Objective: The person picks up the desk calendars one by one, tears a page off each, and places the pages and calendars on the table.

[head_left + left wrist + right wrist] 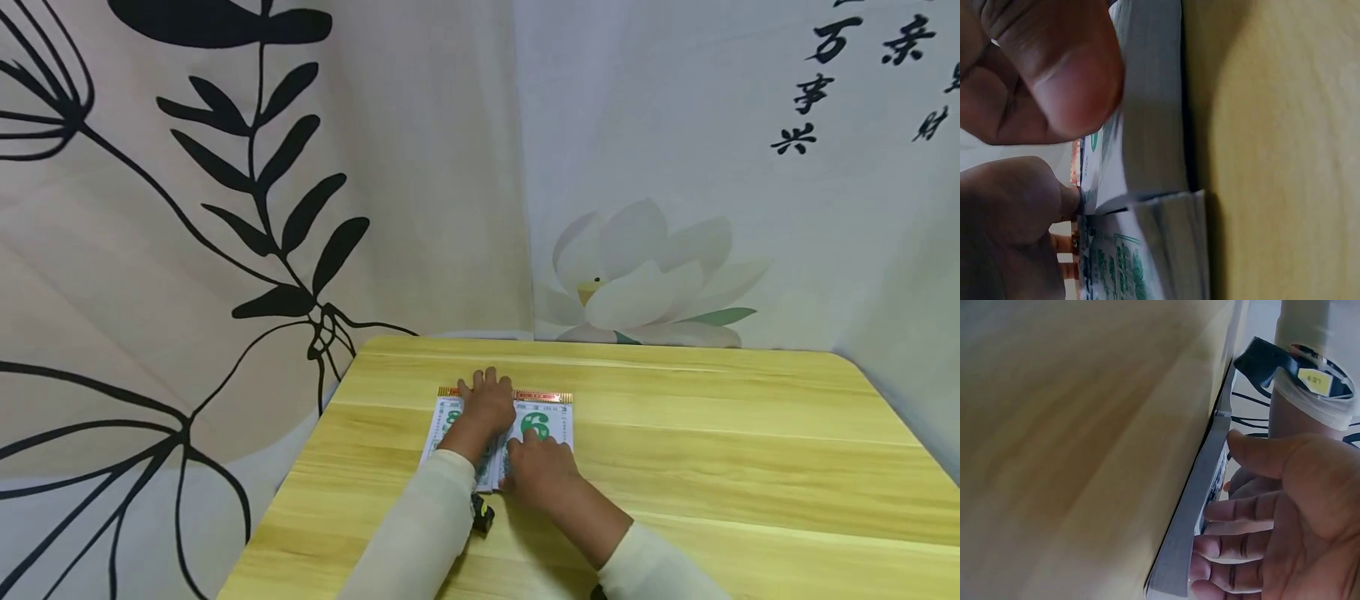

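Note:
Two tear-off calendar blocks lie side by side on the table, with red-and-gold strips along their far ends. The left calendar block (pixel 442 422) is partly covered by my left hand (pixel 490 408), whose fingers spread over the far end near the seam. A green 6 marks the right calendar block (pixel 558 417). My right hand (pixel 542 471) rests over its near end, fingertips at the printed face. In the left wrist view, the right thumb (pixel 1082 94) sits by the thick page edge (pixel 1154 119). The right wrist view shows loosely bent fingers (pixel 1238 544) against the block.
The yellow wood-grain table (pixel 712 450) extends right of the calendars. Behind it hang pale curtains (pixel 442 167) with black plant prints and a lotus. A dark wrist camera (pixel 482 515) sits under the left sleeve (pixel 427 525), near the calendars' near edge.

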The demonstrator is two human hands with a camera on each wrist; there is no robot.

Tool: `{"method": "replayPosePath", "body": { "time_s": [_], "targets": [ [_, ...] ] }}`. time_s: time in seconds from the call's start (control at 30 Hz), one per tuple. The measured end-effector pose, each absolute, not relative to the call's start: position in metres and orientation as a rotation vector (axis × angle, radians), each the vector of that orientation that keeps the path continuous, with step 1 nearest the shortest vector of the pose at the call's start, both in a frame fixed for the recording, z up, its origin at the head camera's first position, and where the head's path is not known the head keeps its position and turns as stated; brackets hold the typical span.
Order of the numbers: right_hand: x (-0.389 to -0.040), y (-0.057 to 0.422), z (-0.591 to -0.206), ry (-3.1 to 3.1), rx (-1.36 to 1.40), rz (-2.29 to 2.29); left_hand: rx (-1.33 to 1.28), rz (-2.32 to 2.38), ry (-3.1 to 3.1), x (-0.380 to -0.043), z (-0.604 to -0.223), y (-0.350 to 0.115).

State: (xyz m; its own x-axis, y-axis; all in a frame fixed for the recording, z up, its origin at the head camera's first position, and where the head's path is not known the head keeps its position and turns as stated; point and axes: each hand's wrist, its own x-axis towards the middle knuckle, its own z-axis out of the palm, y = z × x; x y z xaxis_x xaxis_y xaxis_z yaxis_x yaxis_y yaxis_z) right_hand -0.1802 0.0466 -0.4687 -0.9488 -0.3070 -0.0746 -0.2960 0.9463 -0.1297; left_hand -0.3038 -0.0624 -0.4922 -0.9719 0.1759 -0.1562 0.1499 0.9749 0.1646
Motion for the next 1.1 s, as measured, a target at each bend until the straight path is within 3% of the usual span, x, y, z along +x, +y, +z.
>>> {"method": "replayPosePath", "body": {
  "time_s": [0.4, 0.67, 1.1],
  "targets": [
    [-0.181, 0.043, -0.471, 2.991, -0.421, -0.143, 0.315, 0.562, 2.992, -0.303, -0.491, -0.066],
    [-0.177, 0.046, -0.469, 2.985, -0.421, -0.131, 0.497, 1.038, 2.951, -0.283, -0.483, -0.074],
    [-0.167, 0.059, -0.459, 2.985, -0.453, -0.24, 0.562, 1.536, 2.649, -0.251, -0.472, -0.068]
  ]
}}
